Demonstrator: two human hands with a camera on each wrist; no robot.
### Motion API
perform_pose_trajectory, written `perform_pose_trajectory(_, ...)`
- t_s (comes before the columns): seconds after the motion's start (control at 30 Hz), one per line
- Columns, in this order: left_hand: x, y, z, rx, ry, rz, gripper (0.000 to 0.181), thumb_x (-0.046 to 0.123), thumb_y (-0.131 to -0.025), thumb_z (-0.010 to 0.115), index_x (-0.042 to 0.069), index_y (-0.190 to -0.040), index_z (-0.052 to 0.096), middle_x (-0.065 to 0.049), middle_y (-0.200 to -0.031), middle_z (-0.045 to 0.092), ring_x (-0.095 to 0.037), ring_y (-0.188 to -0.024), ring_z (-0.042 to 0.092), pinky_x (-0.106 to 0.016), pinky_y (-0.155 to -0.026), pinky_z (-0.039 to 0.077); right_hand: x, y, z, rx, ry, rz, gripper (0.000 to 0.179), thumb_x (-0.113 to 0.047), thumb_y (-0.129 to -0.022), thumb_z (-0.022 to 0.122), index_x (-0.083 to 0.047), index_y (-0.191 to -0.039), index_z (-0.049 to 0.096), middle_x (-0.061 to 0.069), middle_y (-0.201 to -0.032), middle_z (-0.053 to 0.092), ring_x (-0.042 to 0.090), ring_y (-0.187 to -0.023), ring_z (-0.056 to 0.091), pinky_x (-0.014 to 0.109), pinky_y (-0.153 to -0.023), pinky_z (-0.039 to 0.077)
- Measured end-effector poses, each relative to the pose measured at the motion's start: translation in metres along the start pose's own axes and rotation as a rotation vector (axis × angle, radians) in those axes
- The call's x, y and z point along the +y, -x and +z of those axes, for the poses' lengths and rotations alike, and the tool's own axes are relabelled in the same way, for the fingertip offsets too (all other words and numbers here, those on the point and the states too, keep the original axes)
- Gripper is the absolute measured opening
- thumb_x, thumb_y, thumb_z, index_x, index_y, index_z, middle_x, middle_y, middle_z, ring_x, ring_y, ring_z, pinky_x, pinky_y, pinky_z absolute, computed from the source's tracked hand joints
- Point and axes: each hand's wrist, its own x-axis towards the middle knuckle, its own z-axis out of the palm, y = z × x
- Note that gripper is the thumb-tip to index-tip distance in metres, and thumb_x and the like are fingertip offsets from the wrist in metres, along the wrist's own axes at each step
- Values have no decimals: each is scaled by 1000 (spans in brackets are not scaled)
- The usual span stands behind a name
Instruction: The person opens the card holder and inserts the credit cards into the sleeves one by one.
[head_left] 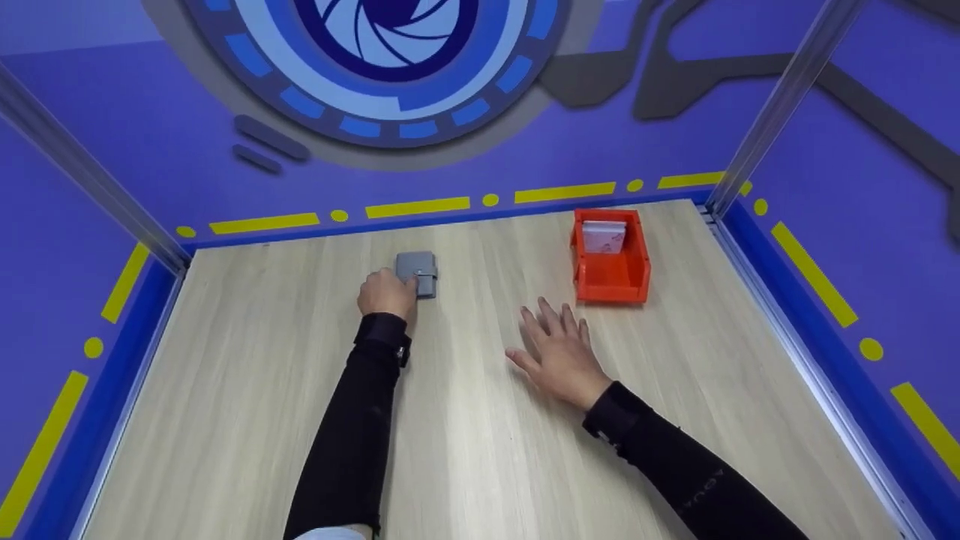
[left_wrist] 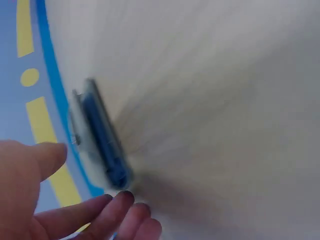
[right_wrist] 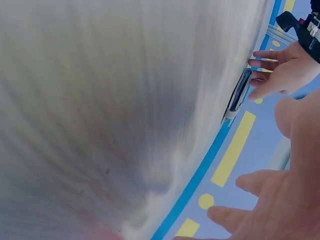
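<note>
A small grey wallet with a snap strap [head_left: 417,271] lies on the table near the back. In the left wrist view its open edge shows blue between the grey covers [left_wrist: 102,135]. My left hand [head_left: 386,292] is at its left side, fingertips right at the wallet's edge and the thumb apart from the fingers. The same hand [right_wrist: 290,70] appears beside the wallet [right_wrist: 239,94] in the right wrist view. My right hand [head_left: 564,364] hovers close over the table, palm down with fingers spread, holding nothing.
A red open-front bin [head_left: 611,292] stands at the back right, beyond my right fingertips. Inside it a pale, patterned card-like item [head_left: 604,237] leans at the rear. Purple-blue panels [head_left: 420,176] with yellow marks enclose the wooden table [head_left: 465,435] at the back and sides.
</note>
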Motion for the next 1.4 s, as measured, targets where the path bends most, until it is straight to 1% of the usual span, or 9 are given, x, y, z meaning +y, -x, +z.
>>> perform_pose_trajectory(0.23,-4,-2,4,-105,114,-60,39,26,-103,76,-8,-122,76,-27,-122,77,-44,-114,76,-54,-98,60,0,0,1,-3,-15,-24,81,-64,-109,58,-18,-173,37,19,-183,25,57,-168,17,81,-130,9)
perform_pose_trajectory(0.4,-2,0,1,-186,200,-67,36,26,-102,74,-3,-124,73,-22,-127,76,-37,-115,72,-50,-98,58,-1,0,-4,54,-33,-38,72,-53,-108,66,-11,-164,50,23,-173,43,54,-162,36,81,-129,16)
perform_pose_trajectory(0.53,-3,11,-5,-227,249,-54,33,28,-102,70,0,-121,69,-19,-126,75,-31,-106,66,-46,-91,55,-1,0,-5,117,-44,-54,56,-44,-108,70,-7,-149,66,24,-159,59,48,-151,53,82,-127,21)
perform_pose_trajectory(0.7,3,34,-11,-246,340,-26,40,30,-105,72,2,-132,65,-20,-129,73,-32,-112,72,-44,-92,59,2,-3,-11,174,-98,-70,34,-32,-107,71,-6,-127,79,18,-132,77,42,-127,71,82,-124,26)
perform_pose_trajectory(0.83,11,57,-17,-228,407,10,37,31,-106,73,5,-133,66,-17,-123,72,-30,-108,72,-41,-86,58,2,-7,-23,197,-205,-86,22,-24,-107,72,-7,-115,84,12,-113,83,32,-109,78,64,-115,50)
perform_pose_trajectory(0.93,18,78,-23,-190,458,47,31,30,-106,74,9,-128,69,-12,-113,71,-27,-99,69,-38,-79,55,-1,-9,-34,214,-276,-96,18,-21,-107,72,-9,-106,85,7,-101,83,23,-90,75,45,-90,62)
perform_pose_trajectory(1.1,34,111,-27,-119,534,134,22,28,-103,77,13,-119,72,-5,-98,67,-21,-84,63,-34,-71,49,-12,-11,-45,249,-323,-117,20,-22,-107,71,-14,-92,83,-2,-80,73,13,-72,60,30,-71,51)
perform_pose_trajectory(1.27,44,136,-28,-55,559,174,19,26,-101,79,15,-115,72,-3,-93,67,-18,-76,58,-34,-69,46,-24,-9,-53,241,-365,-154,20,-21,-106,72,-17,-89,80,-3,-76,66,12,-71,56,28,-69,47)
perform_pose_trajectory(1.4,50,151,-28,-45,557,190,20,27,-101,79,16,-116,73,-2,-93,70,-16,-75,60,-34,-69,47,-31,-5,-59,226,-427,-171,15,-20,-105,75,-18,-91,81,-3,-77,66,14,-72,55,28,-69,46)
